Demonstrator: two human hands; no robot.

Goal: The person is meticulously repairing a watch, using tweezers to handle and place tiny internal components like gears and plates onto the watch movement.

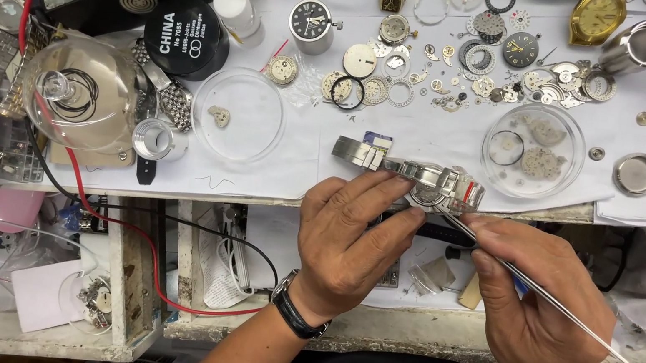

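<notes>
Where fingers cover its case, watch [417, 174] lies at the table's [273, 175] front edge, long axis left-right, details unclear; left hand [357, 237] grips it; right hand [537, 308] pinches tweezers [558, 306], tip toward watch.

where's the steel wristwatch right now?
Head view, centre of frame: the steel wristwatch sits at the front edge of the white work surface, held by the left hand, just left of the clear dish; the right hand points tweezers at it.
</notes>
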